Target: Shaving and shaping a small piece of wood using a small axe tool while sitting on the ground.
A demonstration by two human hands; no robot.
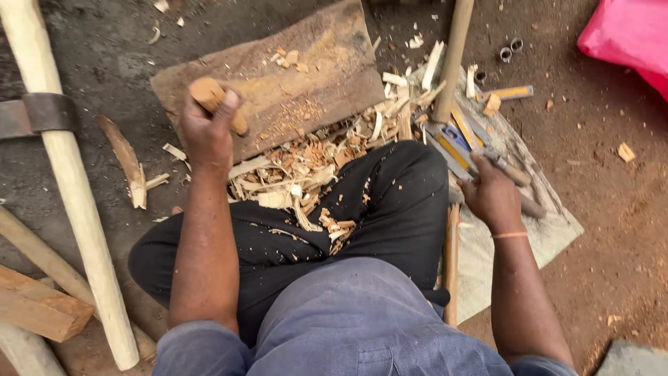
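Observation:
My left hand (205,132) is closed around a short round piece of light wood (217,101) and holds it against a flat brown wooden block (306,69) on the ground. My right hand (490,195) reaches down to the right and grips the handle of a tool (511,170) lying among several chisels and files (456,143) on a grey cloth (550,230). I sit cross-legged in black trousers (396,202) with wood shavings (299,170) piled on my lap and in front of me.
A long pale wooden handle (69,188) with a metal band (38,115) runs down the left. Wood offcuts (35,306) lie at lower left. A wooden pole (454,56) stands at top centre. A pink bag (626,35) sits at top right on dirt ground.

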